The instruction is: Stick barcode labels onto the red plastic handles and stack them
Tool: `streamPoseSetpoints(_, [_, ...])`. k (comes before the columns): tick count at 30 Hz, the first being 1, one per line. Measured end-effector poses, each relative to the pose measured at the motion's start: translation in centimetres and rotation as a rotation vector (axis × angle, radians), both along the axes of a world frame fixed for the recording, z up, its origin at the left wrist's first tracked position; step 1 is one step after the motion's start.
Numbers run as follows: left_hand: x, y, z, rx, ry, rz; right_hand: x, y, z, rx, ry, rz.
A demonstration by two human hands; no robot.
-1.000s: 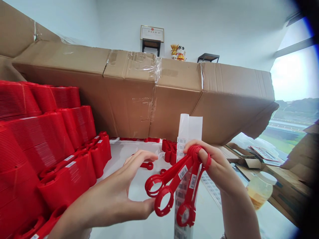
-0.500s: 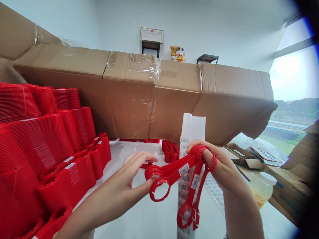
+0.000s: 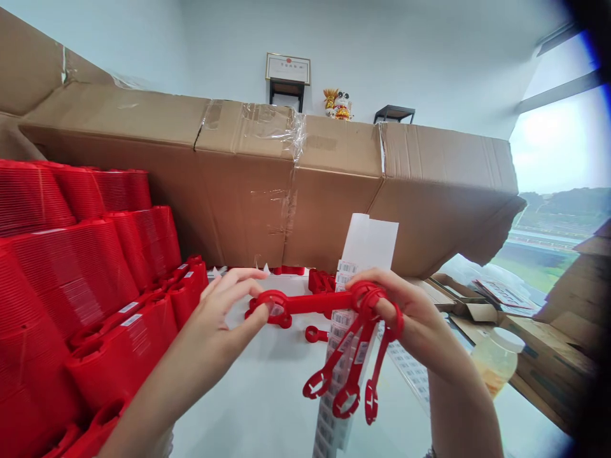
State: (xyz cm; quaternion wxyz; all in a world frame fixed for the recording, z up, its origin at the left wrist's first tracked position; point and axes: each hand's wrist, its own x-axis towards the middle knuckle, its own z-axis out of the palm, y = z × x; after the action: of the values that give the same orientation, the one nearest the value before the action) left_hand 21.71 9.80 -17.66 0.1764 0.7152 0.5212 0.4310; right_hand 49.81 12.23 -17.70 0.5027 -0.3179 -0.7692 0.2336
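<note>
My right hand (image 3: 405,318) grips a bunch of flat red plastic pieces (image 3: 351,372), each a bar with a ring at its end. Three of them hang down from the fingers, and a barcode label shows on one. Another red piece (image 3: 319,303) stretches level between my hands. Thumb and fingers of my left hand (image 3: 229,318) are closed on its far ring. Behind the pieces runs a strip of white barcode labels (image 3: 327,407), with bare white backing paper (image 3: 375,245) at its top; my right hand hides part of it.
Tall stacks of red pieces (image 3: 71,273) fill the left side. A loose red piece (image 3: 315,334) lies on the white table (image 3: 267,394). A cardboard wall (image 3: 248,197) closes off the back. At right stand a lidded jar (image 3: 499,359) and cardboard boxes (image 3: 544,343).
My left hand has moved left and brought one red piece level. More pieces now hang apart from my right hand. The label strip leans more, its lower end shifted left.
</note>
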Motion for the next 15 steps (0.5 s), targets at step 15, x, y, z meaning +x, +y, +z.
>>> streamPoseSetpoints(15, [0.4,0.7,-0.1,0.388,0.095,0.348,-3.0,1.2,-1.1,-0.112,-0.024,-0.075])
